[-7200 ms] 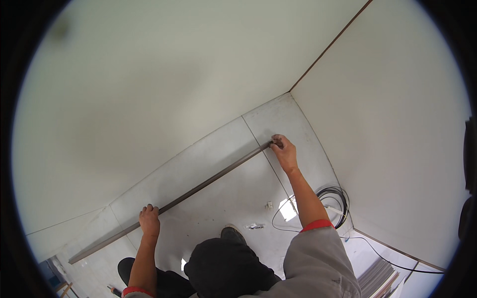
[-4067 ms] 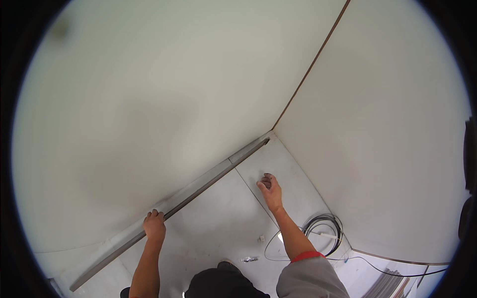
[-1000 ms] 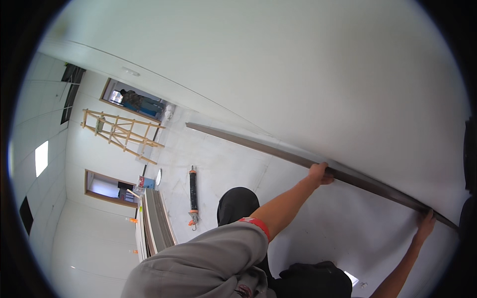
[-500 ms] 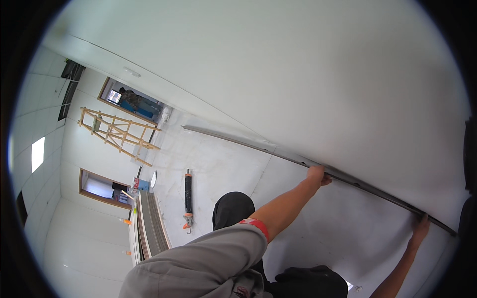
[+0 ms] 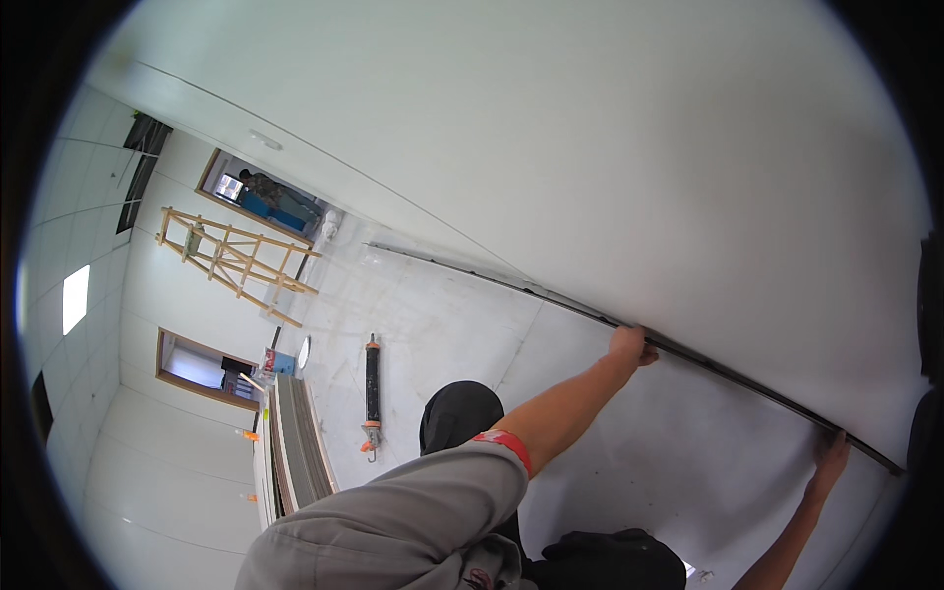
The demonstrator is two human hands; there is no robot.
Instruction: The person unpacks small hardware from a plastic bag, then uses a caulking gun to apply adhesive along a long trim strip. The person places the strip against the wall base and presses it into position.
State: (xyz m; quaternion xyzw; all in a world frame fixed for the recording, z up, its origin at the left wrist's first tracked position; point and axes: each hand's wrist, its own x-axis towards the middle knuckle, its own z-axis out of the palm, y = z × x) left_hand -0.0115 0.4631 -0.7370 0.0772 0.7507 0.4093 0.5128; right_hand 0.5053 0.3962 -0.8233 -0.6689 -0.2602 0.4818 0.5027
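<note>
A long, thin dark strip, which looks like a baseboard (image 5: 733,375), runs along the foot of the white wall (image 5: 590,157). My left hand (image 5: 631,345) grips it around the middle, fingers bent over its edge. Farther along to the right, my right hand (image 5: 832,460) has its fingers on the strip near its right end. The strip's far left end reaches out along the floor, close to the wall. Part of the strip is covered by my fingers.
A black and orange sealant gun (image 5: 372,393) lies on the pale floor (image 5: 442,324). Stacked long boards (image 5: 303,438) are at the left, near a blue and red container (image 5: 279,363). A wooden stepladder (image 5: 236,258) stands farther back, beside a doorway where another person (image 5: 270,192) is seen.
The strip has turned and now sits closer against the wall, its wide face less visible. My hands keep nearly the same places on it.
</note>
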